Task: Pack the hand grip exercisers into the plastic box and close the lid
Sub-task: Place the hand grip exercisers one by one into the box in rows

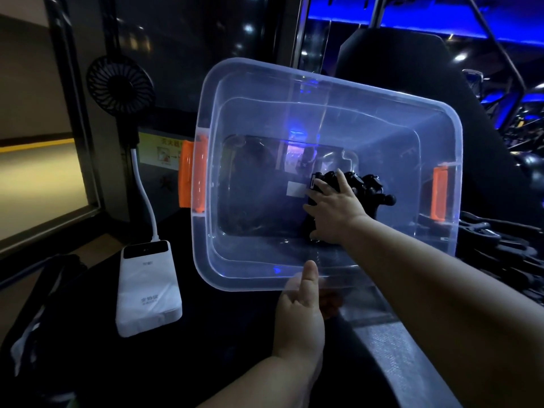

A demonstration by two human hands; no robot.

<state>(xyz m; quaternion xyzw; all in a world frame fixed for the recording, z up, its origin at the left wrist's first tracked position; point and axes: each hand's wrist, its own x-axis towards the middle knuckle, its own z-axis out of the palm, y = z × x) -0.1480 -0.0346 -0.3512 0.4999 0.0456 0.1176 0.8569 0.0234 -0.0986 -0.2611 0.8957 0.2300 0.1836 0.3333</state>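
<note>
The black hand grip exercisers (365,187) are grasped by the right hand (335,210) inside the plastic box (203,231), near its right wall. The near rim is pinched by the left hand (300,313), thumb on top.

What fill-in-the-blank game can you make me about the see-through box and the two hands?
1. The right hand reaches into the plastic box and touches the ____ hand grip exercisers.
2. The left hand holds the box's near rim with its ____ pressed against it.
3. The latches on the box's two ends are coloured ____.
4. The white power bank lies to the ____ of the box.

Missing words: black; thumb; orange; left.
</note>
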